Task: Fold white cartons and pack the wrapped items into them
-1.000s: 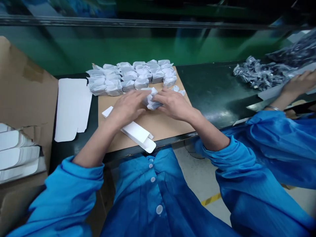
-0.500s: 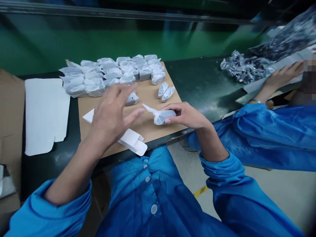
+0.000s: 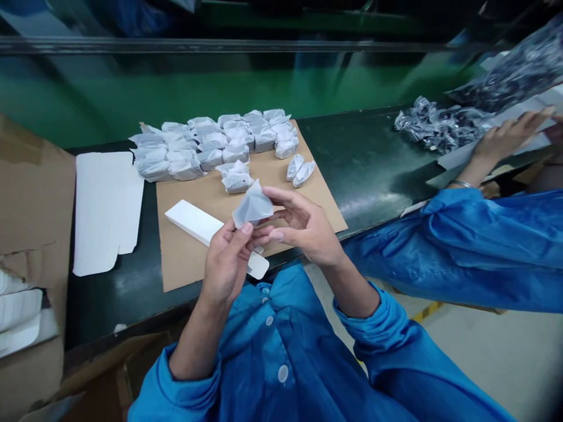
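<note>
I count one wrapped packet (image 3: pixel 252 206) in hand, perhaps two dozen more wrapped packets (image 3: pixel 211 149) massed at twelve o'clock, two loose small ones (image 3: pixel 299 169) at one o'clock, one white box (image 3: pixel 193 221), and one flat blank (image 3: pixel 105 208) at nine o'clock.

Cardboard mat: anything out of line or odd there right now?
Mostly tidy. The packets sit in rows at the mat's far edge, but two loose packets lie tilted apart from them at the right. The white box lies diagonally. Both hands, left hand and right hand, hold one packet above it.
</note>
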The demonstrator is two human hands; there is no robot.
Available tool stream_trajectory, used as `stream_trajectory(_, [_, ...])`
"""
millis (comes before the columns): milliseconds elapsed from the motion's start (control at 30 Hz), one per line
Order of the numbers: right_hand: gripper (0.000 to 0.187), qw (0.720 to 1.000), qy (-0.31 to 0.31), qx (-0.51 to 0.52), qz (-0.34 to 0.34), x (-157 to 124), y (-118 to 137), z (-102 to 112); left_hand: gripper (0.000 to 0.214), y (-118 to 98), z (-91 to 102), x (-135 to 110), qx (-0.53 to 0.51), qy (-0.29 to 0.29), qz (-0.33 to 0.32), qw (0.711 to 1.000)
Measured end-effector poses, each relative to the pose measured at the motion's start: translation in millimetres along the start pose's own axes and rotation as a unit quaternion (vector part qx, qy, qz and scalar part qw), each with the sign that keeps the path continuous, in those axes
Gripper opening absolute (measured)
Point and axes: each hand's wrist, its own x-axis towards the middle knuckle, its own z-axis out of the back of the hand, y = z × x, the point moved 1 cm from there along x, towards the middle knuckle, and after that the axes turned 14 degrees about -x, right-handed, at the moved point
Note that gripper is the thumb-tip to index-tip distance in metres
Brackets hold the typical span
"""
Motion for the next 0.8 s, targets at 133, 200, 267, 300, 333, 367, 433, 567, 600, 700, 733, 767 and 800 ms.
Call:
stream_trajectory(133, [0.064, 0.998, 0.013, -0.047, 0.038, 3, 4, -2, 0.017, -3, 5.1, -2, -0.080, -0.002, 0.046, 0.996])
stream_trajectory(200, [0.066, 0.996, 0.008, -0.077, 0.051, 7, 4, -2, 0.019, -5, 5.8, -4, -0.100, 0.005, 0.060, 0.993])
stream_trajectory(267, [0.065, 0.996, 0.029, -0.075, 0.046, 11, 1, -5, 0.021, -6, 4.4, -5, -0.108, 0.027, 0.084, 0.990])
stream_trajectory(300, [0.063, 0.996, 0.048, -0.059, 0.036, 12, 0, -8, 0.021, -6, 3.2, -5, -0.105, 0.040, 0.099, 0.989])
stream_trajectory(333, [0.061, 0.997, 0.066, -0.039, 0.023, 13, -2, -12, 0.022, -5, 2.0, -6, -0.093, 0.053, 0.113, 0.988])
stream_trajectory(367, [0.060, 0.997, 0.077, -0.022, 0.007, 13, -3, -15, 0.026, -5, 1.2, -6, -0.071, 0.064, 0.125, 0.987])
stream_trajectory(433, [0.060, 0.998, 0.060, -0.020, -0.020, 12, -6, -18, 0.038, -8, 2.3, -8, 0.018, 0.082, 0.133, 0.988])
stream_trajectory(567, [0.055, 0.971, -0.078, -0.227, 0.006, 11, -15, 4, 0.054, -36, 23.5, -9, 0.405, 0.099, -0.011, 0.909])
stream_trajectory(600, [0.052, 0.942, -0.090, -0.322, 0.017, 11, -19, 14, 0.058, -45, 31.9, -7, 0.508, 0.128, -0.058, 0.850])
stream_trajectory(700, [0.046, 0.820, -0.017, -0.571, 0.019, 8, -34, 36, 0.063, -65, 58.5, 2, 0.704, 0.256, -0.124, 0.651])
stream_trajectory(733, [0.045, 0.789, 0.018, -0.614, 0.020, 6, -37, 40, 0.060, -69, 66.2, 6, 0.733, 0.287, -0.129, 0.603])
stream_trajectory(767, [0.044, 0.771, 0.042, -0.635, 0.024, 3, -38, 42, 0.056, -71, 72.6, 10, 0.754, 0.300, -0.139, 0.567])
stream_trajectory(800, [0.045, 0.769, 0.048, -0.637, 0.032, -2, -37, 42, 0.052, -72, 77.3, 14, 0.771, 0.301, -0.151, 0.541])
